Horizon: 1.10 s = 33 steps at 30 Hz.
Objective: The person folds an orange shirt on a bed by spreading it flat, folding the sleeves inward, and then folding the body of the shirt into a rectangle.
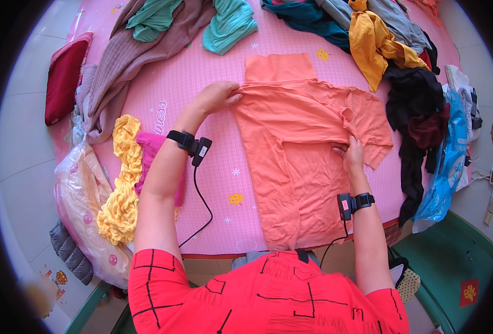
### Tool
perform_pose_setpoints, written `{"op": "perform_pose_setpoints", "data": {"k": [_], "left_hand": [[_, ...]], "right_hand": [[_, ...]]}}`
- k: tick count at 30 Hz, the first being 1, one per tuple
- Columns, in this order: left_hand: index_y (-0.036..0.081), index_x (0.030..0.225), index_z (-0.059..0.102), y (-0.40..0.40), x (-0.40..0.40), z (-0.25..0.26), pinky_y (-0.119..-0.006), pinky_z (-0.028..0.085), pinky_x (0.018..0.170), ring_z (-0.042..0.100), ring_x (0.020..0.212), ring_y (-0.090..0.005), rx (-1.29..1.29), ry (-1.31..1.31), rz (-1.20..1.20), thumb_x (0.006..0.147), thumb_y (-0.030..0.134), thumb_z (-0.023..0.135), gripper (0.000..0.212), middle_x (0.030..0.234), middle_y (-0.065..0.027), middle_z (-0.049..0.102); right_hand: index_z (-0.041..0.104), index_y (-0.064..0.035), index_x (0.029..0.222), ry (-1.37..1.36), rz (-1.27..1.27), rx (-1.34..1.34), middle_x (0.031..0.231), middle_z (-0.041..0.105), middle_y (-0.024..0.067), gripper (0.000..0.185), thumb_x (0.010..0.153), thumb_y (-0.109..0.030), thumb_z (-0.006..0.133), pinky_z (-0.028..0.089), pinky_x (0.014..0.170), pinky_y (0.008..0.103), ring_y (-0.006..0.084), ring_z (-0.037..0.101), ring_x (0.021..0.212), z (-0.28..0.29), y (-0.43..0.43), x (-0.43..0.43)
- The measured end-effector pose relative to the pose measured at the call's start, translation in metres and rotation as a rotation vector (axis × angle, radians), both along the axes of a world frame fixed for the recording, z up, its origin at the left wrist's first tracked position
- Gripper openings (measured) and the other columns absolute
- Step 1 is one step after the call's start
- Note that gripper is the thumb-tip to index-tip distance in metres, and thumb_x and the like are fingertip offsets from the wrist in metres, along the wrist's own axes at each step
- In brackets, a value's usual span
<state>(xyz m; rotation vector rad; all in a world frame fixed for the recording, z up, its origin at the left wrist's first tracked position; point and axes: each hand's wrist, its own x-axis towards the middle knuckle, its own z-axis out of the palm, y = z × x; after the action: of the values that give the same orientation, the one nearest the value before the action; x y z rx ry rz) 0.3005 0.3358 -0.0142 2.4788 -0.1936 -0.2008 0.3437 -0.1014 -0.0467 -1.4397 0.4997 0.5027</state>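
A coral high-necked top (313,179) lies on the pink patterned table cover (217,167), its collar pointing to the far side and its lower end near the table's front edge. My left hand (220,97) pinches the fabric at the left shoulder, beside the base of the collar. On the right, my right hand (350,154) grips a sleeve that lies folded across the body of the top, with the fingertips partly under the cloth. Another coral sleeve part spreads out beyond my right hand. A black strap with a small device sits on each wrist.
Yellow ruffled fabric (125,179), a magenta cloth (150,154) and a plastic-wrapped bundle (88,208) lie left. Mauve (146,62) and mint (230,27) clothes are at the back. Mustard (369,41) and black garments (413,96) and a blue plastic bag (449,167) line the right.
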Motion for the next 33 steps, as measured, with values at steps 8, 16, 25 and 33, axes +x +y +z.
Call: {"op": "perform_pose_setpoints", "data": {"k": [8,16,25,33], "left_hand": [[0.004,0.098,0.060,-0.017,-0.014,-0.017,-0.042,0.049,0.072,0.062,0.083,-0.0342,0.097,-0.126,0.204,0.087,0.029,0.062,0.027,0.090,-0.0170,0.063],[0.010,0.091,0.069,-0.021,-0.012,-0.003,-0.043,0.051,0.065,0.065,0.074,-0.0321,-0.005,-0.035,0.390,0.087,0.039,0.062,0.030,0.078,-0.0133,0.066],[0.012,0.080,0.060,-0.047,-0.005,-0.020,-0.040,0.050,0.059,0.064,0.069,-0.0285,0.241,-0.294,0.487,0.086,0.040,0.063,0.029,0.075,-0.0078,0.063],[0.008,0.104,0.058,-0.036,0.000,-0.023,-0.041,0.051,0.071,0.064,0.084,-0.0283,0.118,-0.168,0.566,0.085,0.038,0.066,0.037,0.102,-0.0105,0.061]], "right_hand": [[0.057,-0.0057,0.108,-0.039,-0.018,-0.199,0.084,0.064,0.0063,0.021,0.095,-0.022,0.053,0.054,0.048,0.0267,0.0163,0.063,0.057,-0.008,-0.002,0.010],[0.061,0.0038,0.102,-0.623,-0.148,-0.561,0.073,0.059,0.0063,0.036,0.098,-0.030,0.049,0.051,0.045,0.0285,0.0132,0.058,0.054,-0.015,0.000,0.038],[0.058,-0.0003,0.096,-0.130,-0.232,-0.332,0.080,0.061,0.0045,0.026,0.097,-0.025,0.052,0.053,0.044,0.0276,0.0132,0.059,0.057,-0.014,-0.007,0.038],[0.051,0.0055,0.105,-0.263,-0.043,-0.705,0.095,0.062,0.0139,0.031,0.088,-0.017,0.063,0.056,0.055,0.0321,0.0206,0.064,0.069,-0.011,-0.005,0.031]]}}
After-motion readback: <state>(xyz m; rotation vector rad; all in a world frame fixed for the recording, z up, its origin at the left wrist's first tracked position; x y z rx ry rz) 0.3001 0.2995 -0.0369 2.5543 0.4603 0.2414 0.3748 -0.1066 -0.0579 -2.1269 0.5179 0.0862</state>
